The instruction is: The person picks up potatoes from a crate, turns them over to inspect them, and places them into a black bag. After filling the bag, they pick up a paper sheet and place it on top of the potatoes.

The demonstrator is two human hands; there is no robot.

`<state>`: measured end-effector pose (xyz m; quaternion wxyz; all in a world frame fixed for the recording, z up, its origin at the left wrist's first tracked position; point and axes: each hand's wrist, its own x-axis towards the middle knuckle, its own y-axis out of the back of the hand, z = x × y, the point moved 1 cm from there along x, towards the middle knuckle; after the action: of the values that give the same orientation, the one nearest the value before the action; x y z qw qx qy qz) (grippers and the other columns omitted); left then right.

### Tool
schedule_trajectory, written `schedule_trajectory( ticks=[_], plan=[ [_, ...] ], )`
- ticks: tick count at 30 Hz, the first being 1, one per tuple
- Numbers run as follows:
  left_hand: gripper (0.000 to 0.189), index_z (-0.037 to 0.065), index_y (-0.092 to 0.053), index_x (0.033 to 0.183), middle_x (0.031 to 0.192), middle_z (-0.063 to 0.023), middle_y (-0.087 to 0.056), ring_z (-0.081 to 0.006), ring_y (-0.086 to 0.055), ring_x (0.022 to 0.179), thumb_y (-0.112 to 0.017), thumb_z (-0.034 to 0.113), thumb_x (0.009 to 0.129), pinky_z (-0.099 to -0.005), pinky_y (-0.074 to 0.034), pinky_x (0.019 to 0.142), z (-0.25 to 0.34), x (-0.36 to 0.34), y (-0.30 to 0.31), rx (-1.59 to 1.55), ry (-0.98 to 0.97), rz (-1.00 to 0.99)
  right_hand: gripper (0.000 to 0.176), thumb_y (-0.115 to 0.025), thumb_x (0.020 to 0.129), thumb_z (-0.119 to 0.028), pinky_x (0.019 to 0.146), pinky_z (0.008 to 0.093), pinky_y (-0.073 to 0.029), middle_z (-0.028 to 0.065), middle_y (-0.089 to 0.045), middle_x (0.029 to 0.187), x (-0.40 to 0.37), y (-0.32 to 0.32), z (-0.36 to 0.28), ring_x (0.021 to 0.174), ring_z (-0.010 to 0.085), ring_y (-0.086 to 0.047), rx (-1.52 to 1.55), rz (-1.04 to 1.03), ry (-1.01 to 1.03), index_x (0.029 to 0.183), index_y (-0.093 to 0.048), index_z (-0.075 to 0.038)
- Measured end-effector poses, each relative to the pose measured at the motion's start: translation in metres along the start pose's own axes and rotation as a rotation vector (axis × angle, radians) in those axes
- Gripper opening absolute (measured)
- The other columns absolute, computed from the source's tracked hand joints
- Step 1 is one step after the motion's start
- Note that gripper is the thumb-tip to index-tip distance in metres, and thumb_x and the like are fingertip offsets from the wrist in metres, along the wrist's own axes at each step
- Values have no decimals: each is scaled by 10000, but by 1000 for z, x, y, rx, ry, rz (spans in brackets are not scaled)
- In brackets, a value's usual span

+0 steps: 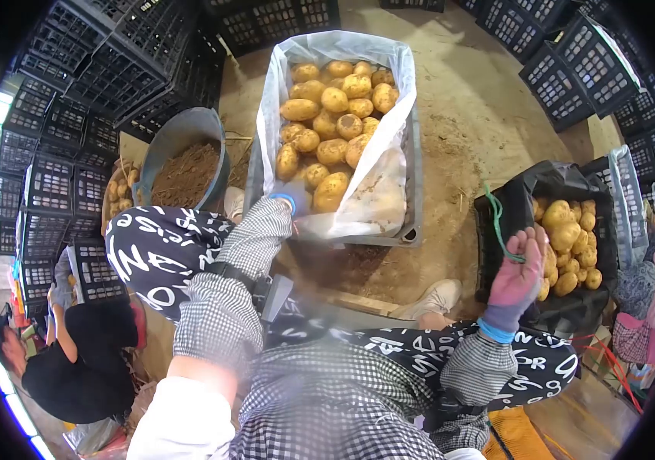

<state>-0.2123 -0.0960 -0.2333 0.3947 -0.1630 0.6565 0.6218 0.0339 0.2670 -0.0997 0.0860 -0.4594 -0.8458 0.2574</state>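
Head view shows potatoes (334, 100) in a white bag (343, 44). Left hand (294, 199) is a blur at its near edge; right hand (518, 270) is curled by a green string (498, 211); I can't tell if either grips. Fixing the bag seems the step; next may need firm fingers

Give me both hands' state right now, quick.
Left hand: blurred beside the plastic bag; can't tell.
Right hand: half-curled at the green string; grip unclear.
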Motion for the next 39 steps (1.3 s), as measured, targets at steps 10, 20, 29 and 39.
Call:
schedule_trajectory(
  ticks=[10, 20, 29, 39],
  plan=[
    [568, 56, -518, 1256, 1123, -155, -651, -298, -637, 1079, -647, 399, 822, -429, -564, 870, 4, -50, 43, -1224, 52, -146, 372, -537, 967, -71, 826, 283, -528, 123, -620, 1100, -30, -25, 17, 898, 153, -612, -63, -124, -197, 1320, -508, 45],
    [617, 85, -286, 1482, 1324, -113, -510, -246, -579, 1152, -496, 406, 999, -368, -549, 901, 132, -167, 51, -1581, -730, -223, 622, -732, 858, -122, 953, 291, -471, 131, -563, 1273, -85, -68, 45, 1104, 185, -586, -434, -753, -238, 1377, -444, 68],
    [804, 76, -318, 1448, 1176, -64, -538, -129, -581, 1051, -795, 105, 802, -284, -529, 869, 154, -169, 4, -1440, -681, 90, 651, -769, 682, -39, 893, 312, -489, 132, -609, 1116, -82, -53, 48, 1014, 250, -608, -888, -817, 210, 1301, -567, -47],
    [749, 52, -370, 1404, 1314, -85, -481, -170, -540, 1148, -802, 146, 799, -310, -476, 979, 149, -154, -1, -1808, -657, -255, 627, -779, 683, -72, 827, 344, -514, 131, -621, 1103, -78, -54, 50, 973, 284, -621, -936, -785, 126, 1280, -586, -65]
  ],
)
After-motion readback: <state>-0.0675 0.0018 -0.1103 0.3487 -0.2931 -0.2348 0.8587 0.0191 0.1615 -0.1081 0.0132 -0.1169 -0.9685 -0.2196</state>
